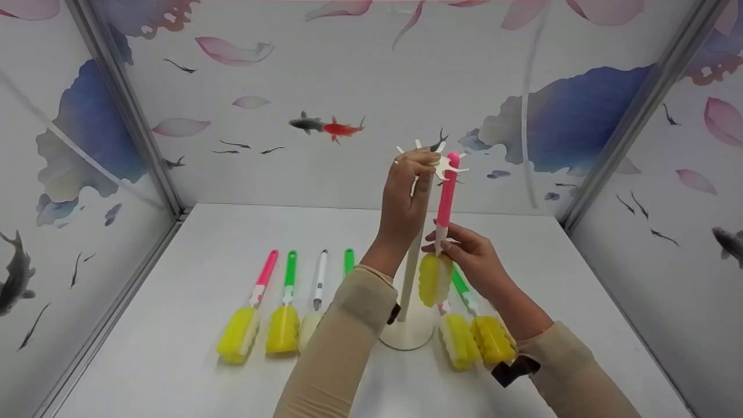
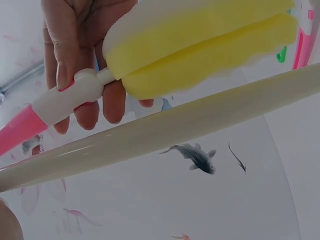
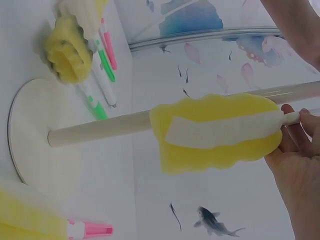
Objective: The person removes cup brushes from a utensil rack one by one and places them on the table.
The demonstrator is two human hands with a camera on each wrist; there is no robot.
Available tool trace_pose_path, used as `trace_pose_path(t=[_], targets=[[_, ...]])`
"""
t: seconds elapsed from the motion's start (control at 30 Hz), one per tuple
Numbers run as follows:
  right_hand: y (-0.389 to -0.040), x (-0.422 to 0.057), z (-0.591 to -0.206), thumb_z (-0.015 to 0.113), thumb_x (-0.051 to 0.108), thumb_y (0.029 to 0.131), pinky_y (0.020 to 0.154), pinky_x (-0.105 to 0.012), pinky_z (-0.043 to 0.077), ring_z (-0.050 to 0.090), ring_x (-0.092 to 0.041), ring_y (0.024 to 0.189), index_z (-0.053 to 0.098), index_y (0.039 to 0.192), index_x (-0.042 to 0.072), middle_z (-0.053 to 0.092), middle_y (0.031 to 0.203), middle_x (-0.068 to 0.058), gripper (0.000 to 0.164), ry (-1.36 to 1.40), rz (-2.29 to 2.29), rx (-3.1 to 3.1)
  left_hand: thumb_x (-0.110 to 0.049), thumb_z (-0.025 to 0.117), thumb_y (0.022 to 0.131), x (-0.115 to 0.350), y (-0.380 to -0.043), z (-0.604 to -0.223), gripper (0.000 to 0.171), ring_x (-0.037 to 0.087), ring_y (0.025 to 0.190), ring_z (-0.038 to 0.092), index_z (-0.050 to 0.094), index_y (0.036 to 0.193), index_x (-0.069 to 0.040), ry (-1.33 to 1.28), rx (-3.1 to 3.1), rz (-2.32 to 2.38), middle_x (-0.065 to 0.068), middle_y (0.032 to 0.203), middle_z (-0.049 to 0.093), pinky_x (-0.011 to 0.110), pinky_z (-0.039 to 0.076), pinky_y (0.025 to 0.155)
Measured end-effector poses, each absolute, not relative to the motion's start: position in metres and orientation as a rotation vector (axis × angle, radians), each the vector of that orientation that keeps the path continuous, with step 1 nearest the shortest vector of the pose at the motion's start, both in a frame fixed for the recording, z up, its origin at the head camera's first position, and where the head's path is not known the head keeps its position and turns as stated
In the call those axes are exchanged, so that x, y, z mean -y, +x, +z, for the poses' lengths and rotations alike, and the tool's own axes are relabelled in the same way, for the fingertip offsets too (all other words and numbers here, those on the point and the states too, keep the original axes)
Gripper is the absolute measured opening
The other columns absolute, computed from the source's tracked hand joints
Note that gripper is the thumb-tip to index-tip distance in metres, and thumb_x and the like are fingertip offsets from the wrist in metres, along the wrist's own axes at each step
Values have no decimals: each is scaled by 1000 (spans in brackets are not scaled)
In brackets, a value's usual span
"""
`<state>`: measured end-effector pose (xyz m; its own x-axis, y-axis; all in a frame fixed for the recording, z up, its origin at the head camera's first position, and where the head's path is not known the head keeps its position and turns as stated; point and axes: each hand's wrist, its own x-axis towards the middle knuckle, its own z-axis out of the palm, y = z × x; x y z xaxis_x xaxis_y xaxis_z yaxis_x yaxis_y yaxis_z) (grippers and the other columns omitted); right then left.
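Note:
A white stand [image 1: 410,273] with a round base and a top ring of prongs [image 1: 455,169] rises from the table. My left hand [image 1: 406,188] grips its top near the hub, which the fingers partly hide. My right hand [image 1: 473,255] pinches the white neck of a sponge bottle brush [image 1: 446,197], thumb on one side and fingers behind. Upright beside the pole, the brush has its pink handle at the prongs and its yellow-and-white sponge head [image 3: 220,132] below. The left wrist view shows the right hand [image 2: 85,55] at the neck, close to the pole [image 2: 150,132].
Left of the stand lie several brushes, among them a pink-handled brush [image 1: 239,334], a green-handled brush [image 1: 282,328] and a white-handled brush [image 1: 320,278]. Right of it are a yellow sponge head [image 1: 458,342] and another green-handled brush [image 1: 493,339]. Printed panels [image 1: 371,75] enclose the table.

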<state>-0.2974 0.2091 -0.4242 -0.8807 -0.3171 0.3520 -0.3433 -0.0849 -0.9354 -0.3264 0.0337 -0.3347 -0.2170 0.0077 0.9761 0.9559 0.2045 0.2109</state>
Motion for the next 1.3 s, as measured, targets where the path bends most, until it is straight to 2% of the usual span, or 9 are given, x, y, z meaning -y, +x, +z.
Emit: trace_pose_path(t=[0.17, 0.33, 0.47, 0.53, 0.67, 0.77, 1.03, 1.3], targets=[[-296, -212, -422, 61, 9, 97, 93, -39, 50, 65, -36, 105, 54, 137, 2, 61, 114, -23, 41, 732, 2116, 2140, -27, 38, 106, -34, -327, -335, 29, 30, 118, 53, 54, 107, -2, -959, 1477, -1188, 15, 115, 61, 36, 40, 106], [-296, -213, -420, 61, 9, 96, 92, -38, 51, 66, -34, 104, 57, 135, 4, 60, 115, -26, 39, 675, 2075, 2174, -26, 38, 106, -35, -328, -335, 29, 31, 117, 54, 54, 108, -2, -957, 1472, -1191, 16, 115, 60, 36, 40, 106], [-294, -214, -418, 62, 8, 96, 91, -37, 51, 67, -32, 103, 60, 132, 7, 63, 114, -23, 36, 594, 2032, 2175, -27, 38, 106, -34, -328, -335, 29, 27, 119, 53, 53, 108, -2, -950, 1483, -1179, 15, 116, 60, 36, 39, 107], [-292, -214, -417, 62, 9, 96, 91, -36, 51, 67, -31, 103, 60, 131, 8, 64, 113, -19, 36, 564, 2012, 2169, -24, 40, 106, -34, -328, -335, 25, 26, 120, 53, 53, 109, -2, -949, 1485, -1175, 15, 116, 60, 36, 39, 107], [-289, -217, -414, 63, 12, 96, 91, -36, 52, 67, -32, 101, 60, 130, 7, 65, 112, -18, 35, 531, 1990, 2148, -5, 51, 100, -34, -327, -336, 10, 26, 121, 52, 53, 109, -2, -949, 1481, -1172, 15, 116, 60, 37, 38, 107], [-287, -220, -412, 63, 13, 96, 90, -36, 52, 68, -31, 100, 59, 130, 6, 64, 112, -18, 35, 514, 1975, 2141, 5, 55, 93, -34, -328, -336, 17, 27, 121, 52, 53, 109, -2, -949, 1478, -1172, 15, 116, 60, 37, 38, 108], [-280, -233, -415, 62, 20, 96, 92, -35, 51, 67, -30, 102, 53, 133, 6, 62, 116, -18, 40, 497, 1924, 2177, 8, 55, 93, -33, -330, -338, 18, 33, 118, 54, 54, 108, -2, -934, 1462, -1172, 15, 115, 60, 38, 38, 107], [-273, -253, -418, 58, 12, 98, 90, -30, 51, 67, -23, 103, 53, 132, 4, 60, 118, -19, 36, 471, 1845, 2245, 8, 54, 93, -36, -329, -337, 19, 32, 118, 53, 53, 109, -2, -944, 1447, -1181, 15, 115, 60, 38, 39, 107]])
